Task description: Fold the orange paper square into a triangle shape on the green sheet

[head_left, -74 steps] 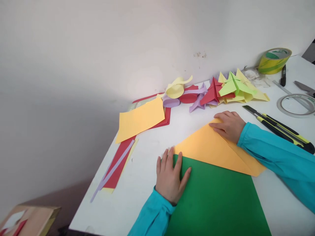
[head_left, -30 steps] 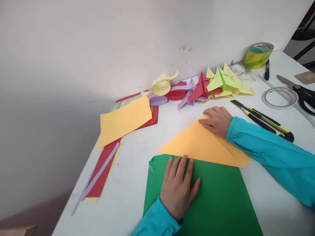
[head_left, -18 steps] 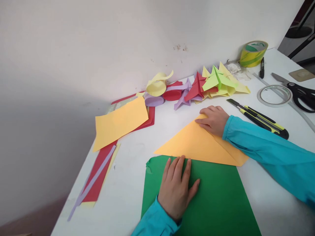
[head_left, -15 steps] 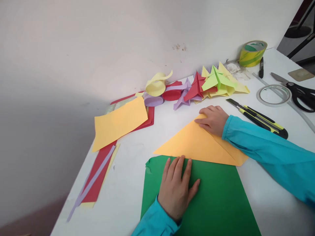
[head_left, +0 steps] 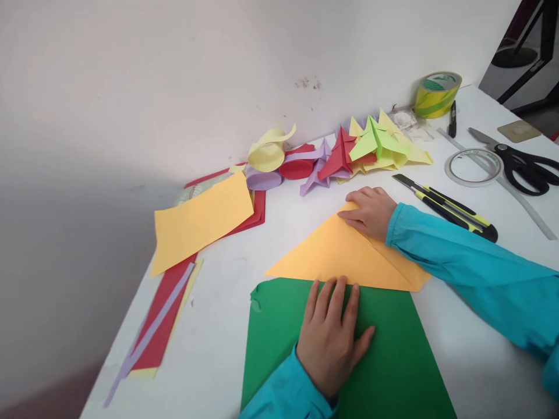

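Observation:
A folded orange sheet of paper lies as a triangle, its long folded edge towards me over the top of a green sheet. My left hand is open and flat on the green sheet, its spread fingertips at that folded edge. At the triangle's far corner, my right hand has its fingers bent and closed on the orange paper. Part of the paper's right side is hidden under my right forearm.
Left lie another orange sheet, red paper and a purple strip. Folded paper planes and paper rings line the wall. On the right are a box cutter, scissors, a clear tape roll and yellow tape.
My left hand has slid right along the folded edge of the orange paper. My right hand stays at the far corner. The whole view has shifted slightly.

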`<state>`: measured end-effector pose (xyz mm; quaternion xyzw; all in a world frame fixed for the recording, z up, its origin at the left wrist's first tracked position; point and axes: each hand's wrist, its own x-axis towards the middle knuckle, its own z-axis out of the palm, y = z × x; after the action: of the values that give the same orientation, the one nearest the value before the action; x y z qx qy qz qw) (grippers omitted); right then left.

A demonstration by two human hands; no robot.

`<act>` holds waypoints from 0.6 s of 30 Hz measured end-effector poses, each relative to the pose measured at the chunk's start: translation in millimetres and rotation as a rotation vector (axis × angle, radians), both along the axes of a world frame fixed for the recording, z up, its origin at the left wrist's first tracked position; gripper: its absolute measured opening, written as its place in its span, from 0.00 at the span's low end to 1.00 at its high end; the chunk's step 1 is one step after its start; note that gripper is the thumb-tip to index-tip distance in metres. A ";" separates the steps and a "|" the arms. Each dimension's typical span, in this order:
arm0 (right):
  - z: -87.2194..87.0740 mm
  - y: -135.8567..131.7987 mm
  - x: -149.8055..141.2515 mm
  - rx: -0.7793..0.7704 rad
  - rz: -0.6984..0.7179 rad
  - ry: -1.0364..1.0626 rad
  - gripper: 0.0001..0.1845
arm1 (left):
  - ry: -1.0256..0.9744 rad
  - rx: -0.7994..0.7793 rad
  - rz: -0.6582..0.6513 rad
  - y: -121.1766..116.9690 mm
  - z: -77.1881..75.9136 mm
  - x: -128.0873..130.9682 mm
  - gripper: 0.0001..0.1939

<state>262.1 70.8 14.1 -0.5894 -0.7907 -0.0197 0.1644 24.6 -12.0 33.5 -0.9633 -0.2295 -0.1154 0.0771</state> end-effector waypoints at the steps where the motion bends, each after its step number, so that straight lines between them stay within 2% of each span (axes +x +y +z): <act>1: 0.3 -0.1 -0.1 0.001 0.001 0.001 0.19 | 0.003 -0.003 -0.010 -0.7 0.6 1.7 0.24; 18: 3.1 0.0 -4.0 -0.017 -0.031 0.019 0.17 | -0.018 -0.023 -0.028 -6.6 1.5 9.8 0.24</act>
<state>258.1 70.8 17.3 -0.6032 -0.7800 -0.0097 0.1664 34.4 -18.7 35.0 -0.9662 -0.2181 -0.1224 0.0623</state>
